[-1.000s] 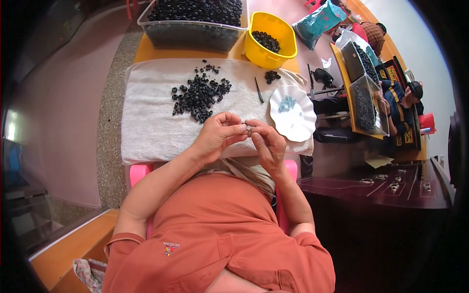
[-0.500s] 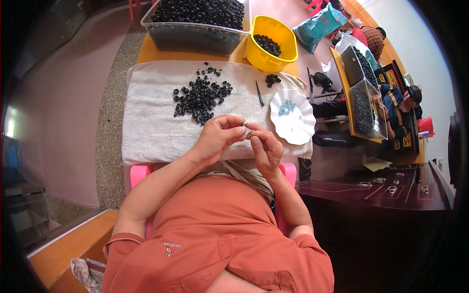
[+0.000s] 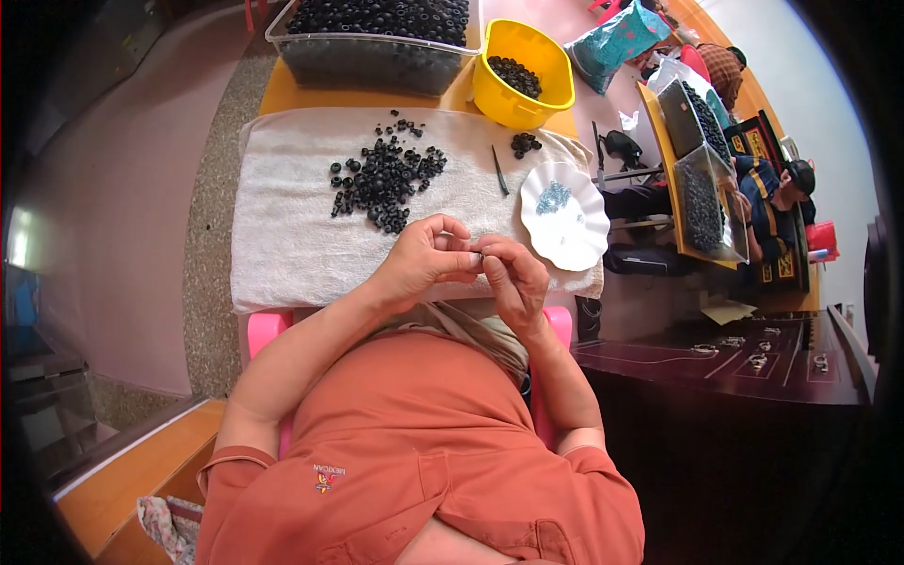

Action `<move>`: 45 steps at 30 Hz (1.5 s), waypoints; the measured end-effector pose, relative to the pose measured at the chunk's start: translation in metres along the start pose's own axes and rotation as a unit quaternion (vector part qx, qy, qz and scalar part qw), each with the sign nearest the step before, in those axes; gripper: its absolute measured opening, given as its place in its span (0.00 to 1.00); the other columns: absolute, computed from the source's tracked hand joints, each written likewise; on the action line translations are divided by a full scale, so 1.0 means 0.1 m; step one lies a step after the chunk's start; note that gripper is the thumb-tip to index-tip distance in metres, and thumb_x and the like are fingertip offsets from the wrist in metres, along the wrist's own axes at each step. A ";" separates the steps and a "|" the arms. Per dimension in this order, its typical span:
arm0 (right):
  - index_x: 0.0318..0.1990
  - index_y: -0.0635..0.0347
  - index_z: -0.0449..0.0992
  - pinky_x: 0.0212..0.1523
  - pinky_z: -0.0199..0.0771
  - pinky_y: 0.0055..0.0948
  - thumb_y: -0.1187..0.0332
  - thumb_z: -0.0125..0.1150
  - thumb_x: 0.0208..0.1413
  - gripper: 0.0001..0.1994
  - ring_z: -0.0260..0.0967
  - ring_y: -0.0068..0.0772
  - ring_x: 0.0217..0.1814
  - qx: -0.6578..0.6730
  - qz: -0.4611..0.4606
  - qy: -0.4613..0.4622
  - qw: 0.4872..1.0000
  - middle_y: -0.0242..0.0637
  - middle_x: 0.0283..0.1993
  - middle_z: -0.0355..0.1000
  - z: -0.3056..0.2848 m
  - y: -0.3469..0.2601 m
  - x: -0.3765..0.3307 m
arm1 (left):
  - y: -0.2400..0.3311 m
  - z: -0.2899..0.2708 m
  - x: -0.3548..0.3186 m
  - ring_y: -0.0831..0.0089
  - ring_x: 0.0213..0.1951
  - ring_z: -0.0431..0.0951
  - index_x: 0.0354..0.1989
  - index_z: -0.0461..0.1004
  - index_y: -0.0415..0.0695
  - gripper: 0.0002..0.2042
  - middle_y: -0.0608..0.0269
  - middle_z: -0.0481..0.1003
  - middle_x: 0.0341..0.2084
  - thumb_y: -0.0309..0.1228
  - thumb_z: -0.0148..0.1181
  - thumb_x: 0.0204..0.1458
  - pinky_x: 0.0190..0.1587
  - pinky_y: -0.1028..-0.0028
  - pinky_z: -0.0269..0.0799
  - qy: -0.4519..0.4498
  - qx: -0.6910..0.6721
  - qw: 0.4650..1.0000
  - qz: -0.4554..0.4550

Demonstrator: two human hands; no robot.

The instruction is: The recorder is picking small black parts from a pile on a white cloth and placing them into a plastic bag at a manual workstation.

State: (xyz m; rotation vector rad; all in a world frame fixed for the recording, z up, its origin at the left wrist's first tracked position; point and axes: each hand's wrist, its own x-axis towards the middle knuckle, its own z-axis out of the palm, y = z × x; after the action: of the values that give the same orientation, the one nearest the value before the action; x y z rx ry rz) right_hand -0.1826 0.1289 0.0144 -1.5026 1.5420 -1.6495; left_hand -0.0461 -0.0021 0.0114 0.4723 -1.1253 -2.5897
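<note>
Over the near edge of a white towel (image 3: 292, 254), my left hand (image 3: 426, 262) and my right hand (image 3: 514, 279) meet fingertip to fingertip. Both are closed in a pinch. A tiny dark spot shows between the fingertips, too small to name. Beyond my left hand lies a loose pile of small black ring-like pieces (image 3: 384, 179). Dark tweezers (image 3: 500, 170) rest on the towel past my right hand. To the right of them sits a white scalloped plate (image 3: 579, 247) with small clear bluish bits (image 3: 554, 198) on it.
At the back stand a clear plastic bin (image 3: 367, 68) full of black pieces and a yellow tub (image 3: 513, 108) partly filled with them. A small black cluster (image 3: 525, 144) lies near the plate. Rightward, a person (image 3: 777, 193) sits by more clear bins (image 3: 702, 207).
My hands stay together, with the left fingers slightly more spread and the fingertips shifted a little. The table and things on it appear slightly higher in the view.
</note>
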 end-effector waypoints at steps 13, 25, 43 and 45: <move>0.41 0.70 0.74 0.44 0.72 0.25 0.80 0.57 0.59 0.05 0.73 0.30 0.43 -0.008 0.006 0.039 0.999 0.45 0.42 0.75 0.00 -0.01 0.02 | -0.03 -0.03 0.01 0.75 0.36 0.80 0.40 0.70 0.40 0.10 0.62 0.76 0.34 0.21 0.64 0.52 0.39 0.75 0.79 0.000 -0.046 0.999 0.028; 0.39 0.70 0.73 0.38 0.71 0.20 0.76 0.55 0.63 0.04 0.70 0.21 0.36 0.035 0.105 -0.043 0.993 0.36 0.36 0.72 -0.14 0.00 0.06 | 0.02 0.00 -0.02 0.76 0.35 0.79 0.39 0.74 0.38 0.08 0.62 0.78 0.32 0.22 0.65 0.51 0.39 0.76 0.78 -0.003 0.039 0.999 0.030; 0.39 0.71 0.75 0.35 0.73 0.20 0.78 0.57 0.60 0.04 0.72 0.23 0.33 0.070 0.130 0.003 0.989 0.38 0.36 0.73 -0.06 -0.09 0.06 | 0.00 0.07 -0.05 0.76 0.34 0.79 0.40 0.73 0.36 0.09 0.59 0.79 0.32 0.22 0.64 0.52 0.39 0.76 0.79 0.001 0.015 1.000 0.018; 0.40 0.71 0.76 0.35 0.71 0.19 0.79 0.58 0.59 0.05 0.71 0.23 0.34 -0.138 0.018 -0.032 0.990 0.39 0.37 0.72 -0.05 -0.15 0.10 | -0.02 0.05 -0.05 0.75 0.34 0.79 0.40 0.73 0.35 0.09 0.59 0.78 0.33 0.22 0.64 0.52 0.39 0.76 0.79 0.011 0.009 0.999 0.031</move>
State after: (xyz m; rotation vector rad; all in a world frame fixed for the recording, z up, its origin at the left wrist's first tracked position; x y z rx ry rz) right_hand -0.1850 0.1272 0.0330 -1.6369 1.8089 -1.3961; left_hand -0.0435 0.0044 0.0142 0.4629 -1.1375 -2.5177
